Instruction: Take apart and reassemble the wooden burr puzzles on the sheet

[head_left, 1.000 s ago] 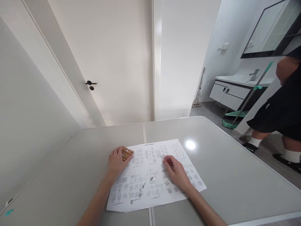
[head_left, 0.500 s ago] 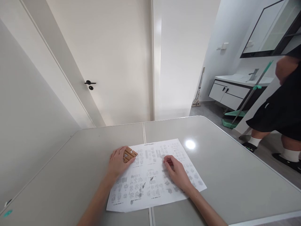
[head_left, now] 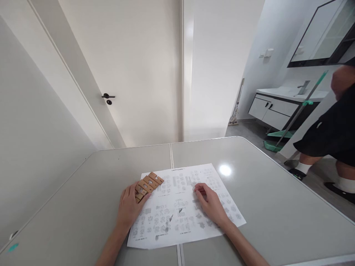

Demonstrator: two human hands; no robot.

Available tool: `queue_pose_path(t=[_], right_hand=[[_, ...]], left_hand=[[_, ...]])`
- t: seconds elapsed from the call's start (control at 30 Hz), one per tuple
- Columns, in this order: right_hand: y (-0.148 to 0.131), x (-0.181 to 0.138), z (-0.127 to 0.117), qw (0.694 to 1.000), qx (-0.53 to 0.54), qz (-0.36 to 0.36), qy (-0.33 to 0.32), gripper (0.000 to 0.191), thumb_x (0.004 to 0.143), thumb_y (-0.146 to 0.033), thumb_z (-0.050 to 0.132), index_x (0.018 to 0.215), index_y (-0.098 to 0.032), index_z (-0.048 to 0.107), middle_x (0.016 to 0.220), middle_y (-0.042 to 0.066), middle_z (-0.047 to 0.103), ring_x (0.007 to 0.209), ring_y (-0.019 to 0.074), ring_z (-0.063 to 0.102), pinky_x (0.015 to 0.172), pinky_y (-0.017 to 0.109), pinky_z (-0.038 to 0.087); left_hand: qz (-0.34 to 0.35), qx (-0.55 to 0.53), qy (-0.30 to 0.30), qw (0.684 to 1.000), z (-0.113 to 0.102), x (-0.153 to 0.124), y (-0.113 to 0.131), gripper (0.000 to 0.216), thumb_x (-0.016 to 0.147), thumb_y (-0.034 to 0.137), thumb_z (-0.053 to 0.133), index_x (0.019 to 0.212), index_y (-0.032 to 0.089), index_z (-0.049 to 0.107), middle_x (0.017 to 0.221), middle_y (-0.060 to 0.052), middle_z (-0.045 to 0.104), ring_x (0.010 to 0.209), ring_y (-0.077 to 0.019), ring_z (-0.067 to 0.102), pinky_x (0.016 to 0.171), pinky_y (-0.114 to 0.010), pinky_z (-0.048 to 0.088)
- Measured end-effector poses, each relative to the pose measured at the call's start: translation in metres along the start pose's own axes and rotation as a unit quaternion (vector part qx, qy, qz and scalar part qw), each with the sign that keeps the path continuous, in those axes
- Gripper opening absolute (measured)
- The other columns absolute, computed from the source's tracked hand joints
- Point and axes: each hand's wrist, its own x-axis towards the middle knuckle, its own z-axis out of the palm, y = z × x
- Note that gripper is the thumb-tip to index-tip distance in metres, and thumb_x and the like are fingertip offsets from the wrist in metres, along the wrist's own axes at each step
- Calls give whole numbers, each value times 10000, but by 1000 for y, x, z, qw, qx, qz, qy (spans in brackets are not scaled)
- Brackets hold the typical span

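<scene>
A pale grey surface (head_left: pixel 83 199) with rounded far corners and a seam down its middle fills the lower half of the view, a bright glare spot to the right and a green mark (head_left: pixel 13 247) at the near left. Beyond it is a white door (head_left: pixel 133 74) with a black handle (head_left: pixel 108 96); to the right, a washroom holds a sink (head_left: pixel 288 92), a mirror (head_left: pixel 316 33), a mop (head_left: pixel 237 103) and a green dustpan (head_left: pixel 273 146). A person (head_left: pixel 330 129) in black shorts and white socks stands at the right edge. The paper (head_left: pixel 183 218) carries a heading, captions and grey drawings, all too small to read; so are the dark marks on the wooden pieces (head_left: pixel 151 181). These lie in a slanting row over the paper's upper left. The left hand (head_left: pixel 129 207) is half open around the row's near end, thumb along one side; whether it grips is unclear. The right hand (head_left: pixel 209 201) rests loosely curled on the paper, well apart from them; whether it holds anything cannot be told.
</scene>
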Motion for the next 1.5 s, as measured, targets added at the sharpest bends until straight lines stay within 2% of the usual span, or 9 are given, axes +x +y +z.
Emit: queue_pose_path(t=[0.13,0.4,0.6,0.83,1.0,1.2,1.37,1.5], right_hand=[[-1,0,0,1000,0,0,-6,306,994,-514,478,1030,-258,639,986,73,733,866,256,689,738,372,551],[-1,0,0,1000,0,-1,-9,267,1002,-461,467,1027,-249,626,993,78,728,864,256,680,759,388,541],[2,1,0,1000,0,2,-12,255,999,-460,481,1038,-252,624,1013,74,734,894,258,686,756,375,535],[1,0,-1,1000,-4,2,-13,269,1003,-466,468,1055,-251,621,1011,73,732,874,251,685,730,362,530],[3,1,0,1000,-6,-2,-11,266,998,-464,473,1051,-250,622,1008,72,735,863,249,685,710,353,521],[5,1,1,1000,-8,-3,-13,248,999,-445,468,1052,-255,619,1007,68,733,867,252,680,685,345,501],[5,1,1,1000,-8,-5,-12,256,1001,-449,467,1053,-249,618,999,74,731,860,254,677,683,348,501],[5,2,2,1000,-8,-8,-11,248,1004,-442,466,1036,-249,619,970,68,729,838,250,676,667,344,499]], left_hand=[[19,-25,-7,999,-1,1,2,634,867,588,578,1383,236,469,1336,-112,593,1282,-332,526,1092,-477,441],[-2,37,-55,998,0,17,23,770,839,605,586,1456,180,404,1447,-144,558,1359,-360,473,1161,-498,343],[14,35,-105,994,2,28,31,641,913,560,518,1457,232,442,1462,-125,570,1359,-355,498,1146,-497,354],[40,19,-124,991,8,35,34,647,939,529,521,1510,249,405,1541,-124,508,1420,-364,443,1144,-501,374],[48,6,-121,992,12,40,34,649,935,524,536,1499,227,412,1519,-149,524,1417,-367,439,1136,-522,381],[56,-2,-114,992,9,40,33,646,907,547,572,1469,258,437,1461,-111,573,1365,-338,491,1107,-463,411],[41,13,-98,994,8,37,34,694,870,559,606,1461,232,442,1450,-135,567,1350,-378,472,1153,-528,297],[46,18,-99,994,6,35,34,690,839,556,640,1433,248,469,1365,-117,624,1306,-362,509,1148,-513,288]])
